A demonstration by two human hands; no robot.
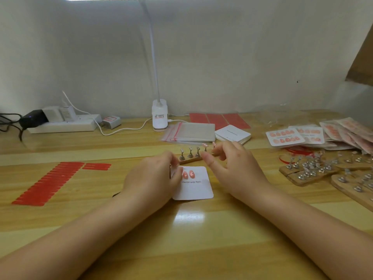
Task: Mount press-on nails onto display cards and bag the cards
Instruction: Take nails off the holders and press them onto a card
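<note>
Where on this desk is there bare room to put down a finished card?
Bare wood lies between the red strips and the left hand, and along the near table edge between the forearms. The right side is crowded with wooden nail stands and bagged cards.

A pale wooden surface (80,219) meets a plain white wall (80,57); a white gooseneck lamp (159,116) stands at the back, its bright head overhead

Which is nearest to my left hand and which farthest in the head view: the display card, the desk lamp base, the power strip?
From the left hand:
1. Display card, touching it, on its right.
2. Desk lamp base, behind it at the wall.
3. Power strip, far back left.
</note>
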